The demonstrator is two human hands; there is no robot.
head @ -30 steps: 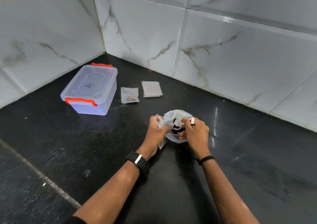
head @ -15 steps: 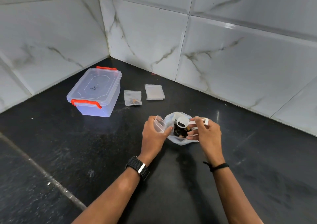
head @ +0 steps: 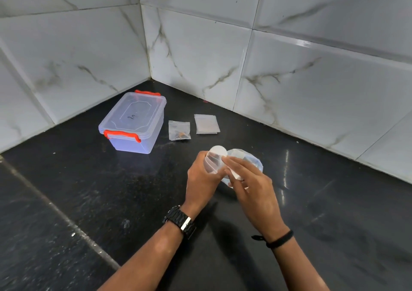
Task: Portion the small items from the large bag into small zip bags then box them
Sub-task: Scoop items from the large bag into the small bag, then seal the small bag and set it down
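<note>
Black counter (head: 111, 201): left hand (head: 201, 179) holds clear, mouth-open small zip bag (head: 214, 162).

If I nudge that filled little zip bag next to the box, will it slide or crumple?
The filled zip bag looks like thin clear film lying flat, so it would probably slide easily on the glossy counter. Its brown contents look few, so it is likely light. Pinched by a corner, it would probably sag.

Your clear lidded box (head: 133, 123), red latches clasped, is the landmark. Just right of it lies a filled zip bag (head: 179, 130), then flat empty ones (head: 206, 124). Nearer you, right: large bag (head: 247, 160), and a small open zip bag (head: 213, 163) held.
</note>
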